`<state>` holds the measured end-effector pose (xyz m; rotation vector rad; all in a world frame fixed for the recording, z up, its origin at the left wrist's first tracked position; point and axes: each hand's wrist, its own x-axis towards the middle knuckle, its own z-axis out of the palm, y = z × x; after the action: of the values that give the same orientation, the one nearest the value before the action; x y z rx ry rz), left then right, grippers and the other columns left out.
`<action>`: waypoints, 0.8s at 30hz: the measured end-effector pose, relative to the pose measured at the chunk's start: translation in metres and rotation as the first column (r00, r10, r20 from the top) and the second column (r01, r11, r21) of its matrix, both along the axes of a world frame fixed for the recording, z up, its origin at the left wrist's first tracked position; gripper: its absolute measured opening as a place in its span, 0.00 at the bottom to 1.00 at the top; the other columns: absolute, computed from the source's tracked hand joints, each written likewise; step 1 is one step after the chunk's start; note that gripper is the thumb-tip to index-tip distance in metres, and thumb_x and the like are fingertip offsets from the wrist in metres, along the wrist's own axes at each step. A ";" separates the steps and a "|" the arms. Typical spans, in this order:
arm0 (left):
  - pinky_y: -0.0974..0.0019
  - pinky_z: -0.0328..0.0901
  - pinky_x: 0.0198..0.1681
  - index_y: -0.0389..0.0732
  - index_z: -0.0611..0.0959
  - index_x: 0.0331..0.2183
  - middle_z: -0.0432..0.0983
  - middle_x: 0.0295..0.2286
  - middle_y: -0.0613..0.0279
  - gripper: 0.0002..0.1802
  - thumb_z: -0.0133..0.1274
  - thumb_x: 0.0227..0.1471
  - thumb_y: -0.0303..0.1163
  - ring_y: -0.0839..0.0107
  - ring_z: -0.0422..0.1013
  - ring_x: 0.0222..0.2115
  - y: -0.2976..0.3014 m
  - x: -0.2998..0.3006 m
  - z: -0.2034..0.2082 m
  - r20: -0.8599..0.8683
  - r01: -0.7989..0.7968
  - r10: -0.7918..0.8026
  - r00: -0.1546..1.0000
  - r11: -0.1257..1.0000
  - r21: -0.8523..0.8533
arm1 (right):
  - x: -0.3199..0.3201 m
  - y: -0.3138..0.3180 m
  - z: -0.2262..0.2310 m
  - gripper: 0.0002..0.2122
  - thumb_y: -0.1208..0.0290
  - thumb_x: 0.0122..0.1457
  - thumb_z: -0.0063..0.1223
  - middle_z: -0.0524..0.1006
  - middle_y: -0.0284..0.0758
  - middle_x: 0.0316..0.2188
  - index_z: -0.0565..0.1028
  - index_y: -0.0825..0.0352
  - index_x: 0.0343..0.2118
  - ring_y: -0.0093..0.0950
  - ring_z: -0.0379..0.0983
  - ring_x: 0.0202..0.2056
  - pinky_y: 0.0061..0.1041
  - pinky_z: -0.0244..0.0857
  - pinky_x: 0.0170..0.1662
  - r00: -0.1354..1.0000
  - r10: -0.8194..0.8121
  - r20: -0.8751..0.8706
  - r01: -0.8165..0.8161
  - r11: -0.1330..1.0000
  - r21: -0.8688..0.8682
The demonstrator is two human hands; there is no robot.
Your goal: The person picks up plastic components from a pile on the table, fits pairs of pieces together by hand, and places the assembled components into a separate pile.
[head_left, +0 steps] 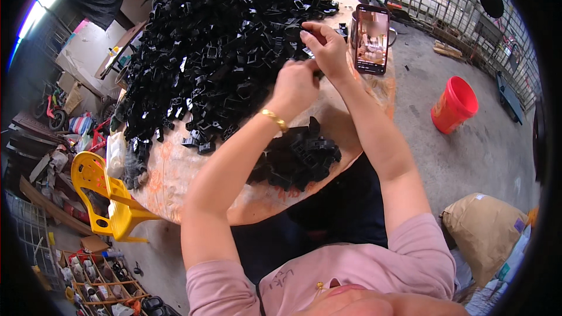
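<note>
A large heap of small black plastic parts covers the far and left side of the round table. At the heap's right edge, my left hand is curled closed, a gold bracelet on its wrist. Something dark shows at its fingertips, too hidden to name. Just beyond it, my right hand has thumb and forefinger brought together over the heap; what they pinch blends into the black parts. A smaller pile of black parts lies at the near edge, below my wrists.
A phone with a lit screen stands upright at the table's right edge, by a mug. On the floor to the right are a red bucket and a brown sack. A yellow plastic chair stands at the left, near shelves of shoes.
</note>
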<state>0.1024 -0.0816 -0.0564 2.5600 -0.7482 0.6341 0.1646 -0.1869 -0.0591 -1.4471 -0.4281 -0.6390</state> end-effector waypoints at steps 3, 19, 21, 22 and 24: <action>0.71 0.64 0.29 0.36 0.78 0.37 0.74 0.26 0.58 0.14 0.46 0.44 0.26 0.70 0.68 0.25 0.024 -0.010 0.017 -0.437 -0.256 0.010 0.899 0.822 -0.509 | -0.013 0.002 0.008 0.11 0.75 0.54 0.53 0.75 0.29 0.30 0.73 0.69 0.41 0.14 0.68 0.29 0.12 0.63 0.34 0.971 0.240 0.002 -0.240 0.969 0.056; 0.78 0.63 0.28 0.35 0.75 0.39 0.72 0.27 0.68 0.13 0.53 0.50 0.29 0.83 0.65 0.25 0.091 -0.055 0.016 -0.361 -0.214 -0.249 0.899 0.470 -0.856 | -0.054 0.035 0.003 0.15 0.76 0.49 0.58 0.76 0.32 0.32 0.72 0.74 0.40 0.15 0.71 0.32 0.16 0.66 0.36 0.733 0.626 -0.266 -0.652 0.758 -0.013; 0.78 0.64 0.31 0.34 0.75 0.41 0.72 0.29 0.67 0.15 0.53 0.50 0.28 0.83 0.67 0.28 0.090 -0.055 0.013 -0.311 -0.177 -0.263 0.913 0.432 -0.885 | -0.053 0.036 0.001 0.15 0.75 0.49 0.58 0.76 0.33 0.31 0.73 0.73 0.40 0.15 0.71 0.32 0.16 0.66 0.36 0.742 0.627 -0.237 -0.652 0.757 -0.040; 0.78 0.65 0.34 0.33 0.74 0.42 0.73 0.32 0.66 0.17 0.53 0.49 0.27 0.82 0.68 0.31 0.089 -0.056 0.012 -0.262 -0.138 -0.278 0.924 0.396 -0.908 | -0.053 0.037 0.000 0.15 0.75 0.48 0.59 0.76 0.33 0.30 0.73 0.73 0.40 0.15 0.71 0.31 0.16 0.66 0.35 0.753 0.626 -0.206 -0.648 0.759 -0.064; 0.78 0.65 0.36 0.32 0.73 0.44 0.73 0.34 0.64 0.19 0.53 0.49 0.26 0.81 0.68 0.33 0.085 -0.059 0.013 -0.263 -0.156 -0.265 0.928 0.365 -0.918 | -0.054 0.037 0.000 0.15 0.75 0.46 0.60 0.76 0.32 0.30 0.74 0.70 0.38 0.16 0.71 0.30 0.16 0.66 0.33 0.811 0.563 -0.158 -0.584 0.794 -0.167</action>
<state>0.0438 0.0032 -0.0430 1.4479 -0.1791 0.3406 0.1109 -0.1502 -0.0593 -1.4351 -0.8364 -0.0225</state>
